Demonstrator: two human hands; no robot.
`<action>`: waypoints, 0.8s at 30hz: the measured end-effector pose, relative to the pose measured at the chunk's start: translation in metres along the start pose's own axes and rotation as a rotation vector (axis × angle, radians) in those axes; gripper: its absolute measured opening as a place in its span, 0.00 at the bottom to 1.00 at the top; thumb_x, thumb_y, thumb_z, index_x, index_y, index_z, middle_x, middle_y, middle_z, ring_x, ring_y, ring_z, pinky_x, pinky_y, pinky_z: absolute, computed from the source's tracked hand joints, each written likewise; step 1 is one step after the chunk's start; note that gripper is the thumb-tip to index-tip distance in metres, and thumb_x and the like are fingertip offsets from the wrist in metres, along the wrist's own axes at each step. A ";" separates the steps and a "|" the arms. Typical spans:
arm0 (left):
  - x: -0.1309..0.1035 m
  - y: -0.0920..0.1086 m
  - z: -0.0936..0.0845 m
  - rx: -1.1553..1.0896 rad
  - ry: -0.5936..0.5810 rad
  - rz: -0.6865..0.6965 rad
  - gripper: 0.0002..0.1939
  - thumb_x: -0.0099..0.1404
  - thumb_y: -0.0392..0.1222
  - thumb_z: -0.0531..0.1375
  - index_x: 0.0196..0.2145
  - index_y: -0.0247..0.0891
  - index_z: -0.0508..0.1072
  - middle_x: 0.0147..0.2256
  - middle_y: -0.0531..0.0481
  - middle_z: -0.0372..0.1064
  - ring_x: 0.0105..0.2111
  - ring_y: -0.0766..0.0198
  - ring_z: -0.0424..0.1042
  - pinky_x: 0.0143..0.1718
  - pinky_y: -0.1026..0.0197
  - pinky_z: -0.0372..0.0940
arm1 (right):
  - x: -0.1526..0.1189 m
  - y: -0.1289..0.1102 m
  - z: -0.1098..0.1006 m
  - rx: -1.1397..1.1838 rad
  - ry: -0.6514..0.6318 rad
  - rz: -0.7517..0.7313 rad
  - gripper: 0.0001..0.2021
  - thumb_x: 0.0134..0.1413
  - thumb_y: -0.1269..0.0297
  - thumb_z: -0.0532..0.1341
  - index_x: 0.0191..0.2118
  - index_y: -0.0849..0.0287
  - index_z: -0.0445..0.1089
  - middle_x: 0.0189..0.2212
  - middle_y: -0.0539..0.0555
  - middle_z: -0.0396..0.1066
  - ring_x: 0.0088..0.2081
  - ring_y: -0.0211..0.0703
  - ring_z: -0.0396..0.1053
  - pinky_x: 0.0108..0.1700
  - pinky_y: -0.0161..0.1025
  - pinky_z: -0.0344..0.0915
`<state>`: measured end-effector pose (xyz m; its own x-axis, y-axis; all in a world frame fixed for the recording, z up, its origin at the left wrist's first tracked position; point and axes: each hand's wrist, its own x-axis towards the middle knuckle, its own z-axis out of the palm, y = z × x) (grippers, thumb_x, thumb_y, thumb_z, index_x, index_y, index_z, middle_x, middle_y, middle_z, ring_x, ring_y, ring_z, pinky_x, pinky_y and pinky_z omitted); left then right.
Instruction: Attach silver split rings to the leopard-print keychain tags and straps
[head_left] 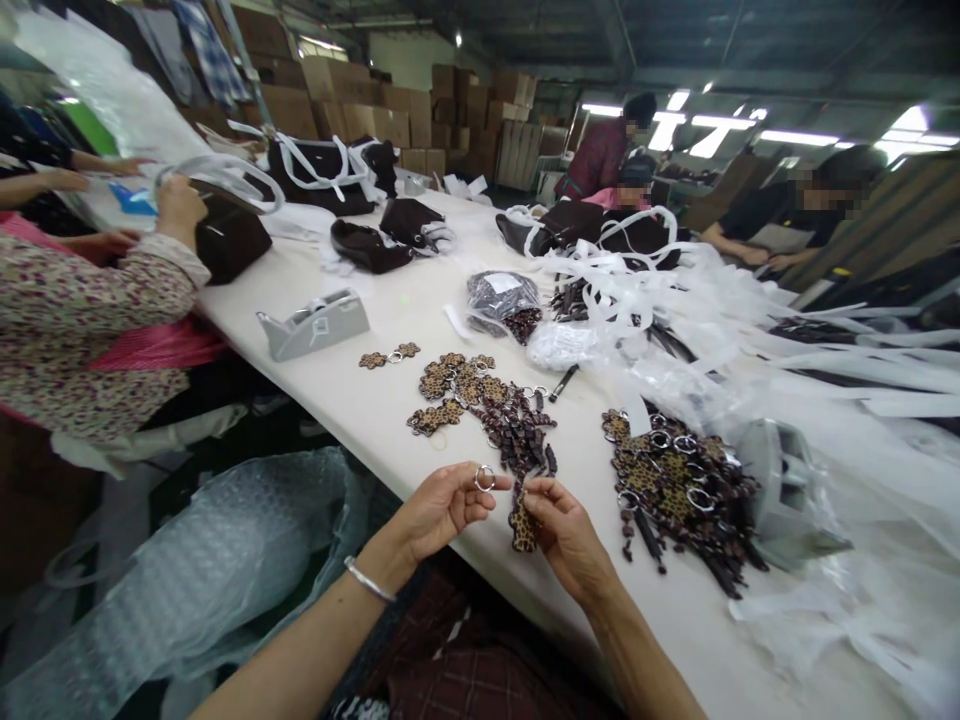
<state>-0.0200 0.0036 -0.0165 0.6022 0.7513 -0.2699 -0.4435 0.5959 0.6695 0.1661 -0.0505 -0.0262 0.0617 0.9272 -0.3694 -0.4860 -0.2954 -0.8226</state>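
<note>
My left hand (442, 505) is pinched on a silver split ring (484, 479), held up above the table's near edge. A leopard-print flower charm (523, 525) hangs from the fingers of my right hand (564, 530), close to the ring; whether the two are joined I cannot tell. Just beyond my hands lies a pile of dark brown beaded tassels (514, 425). Leopard-print flower charms (461, 380) are heaped behind it, to the left. On my right is a bigger heap of charms with rings and tassels (671, 480).
A grey tape dispenser (315, 325) stands at the table's left edge, another (787, 495) at right. White strips and plastic wrap (705, 330) cover the right side. Dark bags (390, 235) lie farther back. A co-worker's floral sleeve (97, 310) is at left; bubble wrap (225, 560) lies below.
</note>
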 end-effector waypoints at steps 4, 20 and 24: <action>-0.005 -0.006 0.002 -0.091 0.010 -0.006 0.07 0.69 0.36 0.57 0.37 0.27 0.71 0.44 0.31 0.75 0.28 0.69 0.76 0.31 0.70 0.73 | -0.004 -0.001 0.000 -0.006 0.003 -0.009 0.14 0.42 0.61 0.74 0.34 0.58 0.73 0.27 0.47 0.70 0.26 0.34 0.65 0.29 0.32 0.63; -0.009 -0.021 0.011 0.111 0.066 0.013 0.19 0.61 0.52 0.65 0.33 0.31 0.70 0.31 0.47 0.72 0.24 0.70 0.72 0.25 0.69 0.68 | -0.013 -0.004 0.005 -0.384 -0.033 -0.081 0.14 0.46 0.54 0.71 0.32 0.60 0.76 0.25 0.50 0.70 0.26 0.35 0.60 0.27 0.33 0.55; -0.009 -0.024 0.012 0.123 0.083 0.022 0.20 0.59 0.53 0.66 0.33 0.31 0.70 0.31 0.49 0.70 0.23 0.71 0.69 0.23 0.70 0.65 | -0.016 -0.005 0.011 -0.475 -0.010 -0.103 0.16 0.46 0.51 0.70 0.30 0.60 0.76 0.23 0.50 0.69 0.24 0.35 0.59 0.25 0.34 0.55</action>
<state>-0.0069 -0.0208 -0.0217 0.5344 0.7874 -0.3073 -0.3680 0.5440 0.7541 0.1581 -0.0621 -0.0118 0.0793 0.9587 -0.2733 -0.0258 -0.2721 -0.9619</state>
